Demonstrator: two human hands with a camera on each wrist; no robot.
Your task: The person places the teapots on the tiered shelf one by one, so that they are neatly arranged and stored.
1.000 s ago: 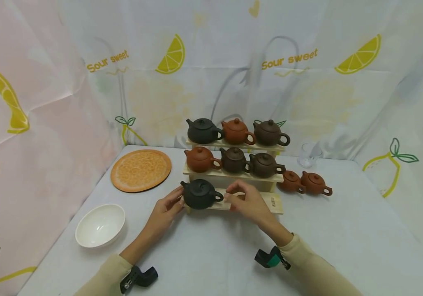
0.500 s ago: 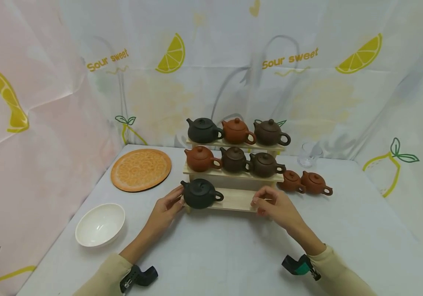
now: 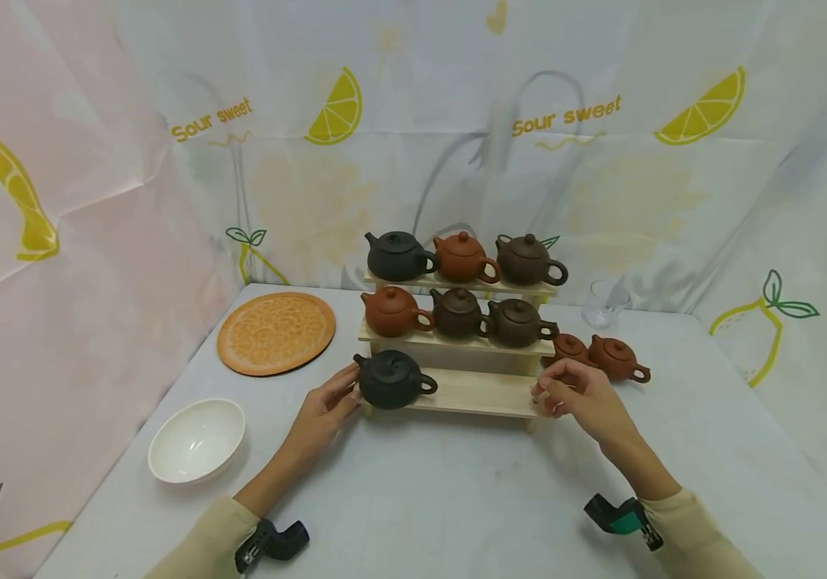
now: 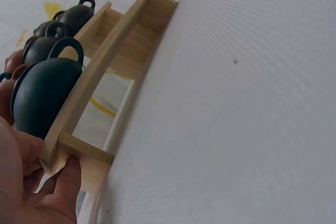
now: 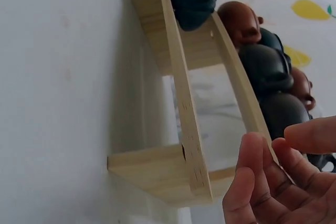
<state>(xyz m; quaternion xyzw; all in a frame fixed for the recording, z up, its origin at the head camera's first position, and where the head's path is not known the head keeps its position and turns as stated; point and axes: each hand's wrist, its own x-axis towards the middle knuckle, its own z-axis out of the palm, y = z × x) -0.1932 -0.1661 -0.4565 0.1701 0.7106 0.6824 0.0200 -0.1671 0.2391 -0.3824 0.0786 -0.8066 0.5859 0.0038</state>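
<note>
A black teapot (image 3: 387,379) sits on the left end of the bottom step of a three-tier wooden display stand (image 3: 478,392). My left hand (image 3: 322,410) grips that end of the stand beside the teapot. In the left wrist view, its thumb (image 4: 68,179) lies under the board and its fingers are above. My right hand (image 3: 583,402) hovers by the stand's right end with loosely bent fingers and nothing in them. On the middle tier are a reddish-brown teapot (image 3: 391,311) and two dark brown teapots (image 3: 517,323). The top tier bears black, reddish-brown and dark brown teapots (image 3: 526,260).
Two reddish-brown teapots (image 3: 616,359) stand on the table right of the stand, one partly hidden by my right hand. Behind them is a clear glass (image 3: 604,304). A round orange mat (image 3: 276,333) and a white bowl (image 3: 196,441) lie to the left.
My right hand has moved from beside the black teapot's handle rightward along the bottom step to the stand's right end. The left hand has stayed in place.
</note>
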